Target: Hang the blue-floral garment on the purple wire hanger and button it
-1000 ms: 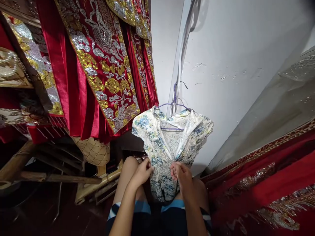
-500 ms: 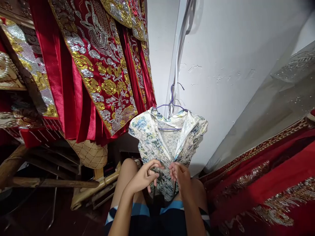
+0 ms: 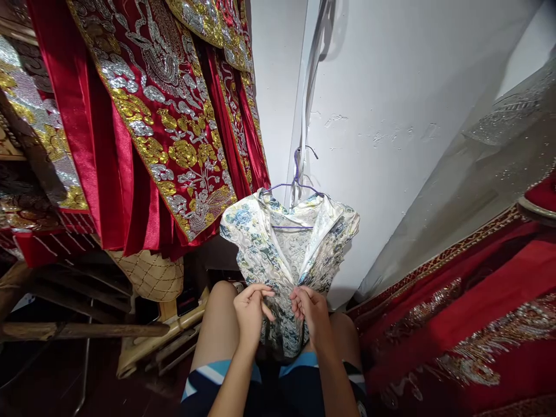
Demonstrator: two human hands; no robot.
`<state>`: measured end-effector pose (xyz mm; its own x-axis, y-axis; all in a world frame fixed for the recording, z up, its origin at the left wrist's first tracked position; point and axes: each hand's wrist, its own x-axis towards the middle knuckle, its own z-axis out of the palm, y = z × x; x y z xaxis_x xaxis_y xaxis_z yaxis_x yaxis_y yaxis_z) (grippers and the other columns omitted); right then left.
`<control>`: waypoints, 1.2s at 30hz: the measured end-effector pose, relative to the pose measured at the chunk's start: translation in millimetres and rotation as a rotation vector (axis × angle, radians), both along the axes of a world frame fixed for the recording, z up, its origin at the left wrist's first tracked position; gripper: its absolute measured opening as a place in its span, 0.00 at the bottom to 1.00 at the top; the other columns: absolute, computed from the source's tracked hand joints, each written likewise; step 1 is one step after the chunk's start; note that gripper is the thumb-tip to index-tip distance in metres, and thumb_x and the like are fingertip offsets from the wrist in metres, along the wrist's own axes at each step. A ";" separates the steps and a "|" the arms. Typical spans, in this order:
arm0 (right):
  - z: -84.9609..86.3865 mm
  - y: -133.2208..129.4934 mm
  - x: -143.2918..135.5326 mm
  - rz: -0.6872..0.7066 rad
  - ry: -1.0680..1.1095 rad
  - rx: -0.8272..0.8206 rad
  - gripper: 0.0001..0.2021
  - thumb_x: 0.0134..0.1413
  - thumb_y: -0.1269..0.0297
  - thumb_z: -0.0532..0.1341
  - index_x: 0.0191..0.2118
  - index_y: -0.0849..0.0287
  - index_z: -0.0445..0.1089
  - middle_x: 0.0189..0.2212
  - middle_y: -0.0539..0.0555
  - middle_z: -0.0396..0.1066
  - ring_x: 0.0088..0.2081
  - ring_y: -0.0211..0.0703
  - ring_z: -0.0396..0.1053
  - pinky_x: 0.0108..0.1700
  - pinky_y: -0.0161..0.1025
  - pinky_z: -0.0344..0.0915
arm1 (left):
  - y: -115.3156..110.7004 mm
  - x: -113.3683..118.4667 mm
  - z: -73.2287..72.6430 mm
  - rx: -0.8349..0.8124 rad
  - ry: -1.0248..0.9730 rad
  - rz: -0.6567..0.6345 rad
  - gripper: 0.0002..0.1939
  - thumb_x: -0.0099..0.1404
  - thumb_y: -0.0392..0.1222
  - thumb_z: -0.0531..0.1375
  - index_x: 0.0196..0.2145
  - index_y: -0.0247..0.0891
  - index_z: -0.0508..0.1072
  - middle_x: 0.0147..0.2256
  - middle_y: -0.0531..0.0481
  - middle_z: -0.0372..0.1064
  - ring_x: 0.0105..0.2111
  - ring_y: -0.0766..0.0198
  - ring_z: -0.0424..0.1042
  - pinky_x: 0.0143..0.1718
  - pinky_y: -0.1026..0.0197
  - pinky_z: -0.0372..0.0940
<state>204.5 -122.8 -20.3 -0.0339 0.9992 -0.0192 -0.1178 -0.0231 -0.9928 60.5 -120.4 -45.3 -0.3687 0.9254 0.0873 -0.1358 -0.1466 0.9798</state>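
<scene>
A short-sleeved floral blouse [image 3: 256, 249] in white, blue and green hangs in front of my knees on a thin purple hanger [image 3: 296, 174]. Its front is unfastened in a deep V from the collar to about the chest. At the point of that V, my right hand [image 3: 311, 308] pinches the edge of the cloth with bent fingers. My left hand [image 3: 251, 310] is just to the left, in front of the blouse, its thumb and fingers apart with nothing between them. The lower part of the blouse falls between my thighs, partly hidden by my hands.
Red costumes with gold and silver sequins [image 3: 182, 152] hang at the left, above a bamboo frame [image 3: 87, 330]. A white strap [image 3: 306, 87] runs down the white wall [image 3: 373, 92] to the hanger. More red beaded cloth [image 3: 478, 324] lies on the right, beneath clear plastic sheeting [image 3: 460, 179].
My left hand has turned a little, its fingers less spread and nearer the blouse. The right hand keeps its pinch at the V. The whole view has shifted slightly.
</scene>
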 end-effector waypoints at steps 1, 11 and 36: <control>0.9 -0.4 -0.4 -0.005 -0.007 0.003 0.17 0.57 0.50 0.59 0.22 0.52 0.70 0.18 0.51 0.64 0.19 0.41 0.58 0.22 0.41 0.55 | -0.6 -0.1 -0.6 -0.017 0.005 0.051 0.12 0.60 0.43 0.54 0.27 0.35 0.74 0.27 0.46 0.77 0.10 0.66 0.66 0.16 0.63 0.55; 29.0 20.4 -9.7 0.149 -0.130 0.107 0.15 0.56 0.55 0.58 0.22 0.56 0.69 0.14 0.48 0.62 0.17 0.37 0.55 0.22 0.38 0.51 | 11.3 19.1 19.4 0.210 0.397 -0.265 0.08 0.61 0.37 0.56 0.40 0.40 0.67 0.34 0.50 0.72 0.37 0.60 0.73 0.41 0.60 0.66; 151.6 112.2 3.7 0.068 -0.071 0.464 0.13 0.58 0.61 0.57 0.24 0.59 0.68 0.12 0.47 0.65 0.14 0.31 0.55 0.19 0.30 0.47 | 105.8 -5.3 178.9 0.772 0.883 -0.119 0.08 0.70 0.40 0.56 0.42 0.37 0.74 0.34 0.49 0.71 0.33 0.63 0.69 0.38 0.61 0.63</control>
<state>208.2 -10.6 131.3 -0.1141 0.8984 0.4241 -0.0631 0.4195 -0.9056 55.2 -14.5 133.6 0.1859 0.5397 0.8211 0.4922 -0.7744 0.3976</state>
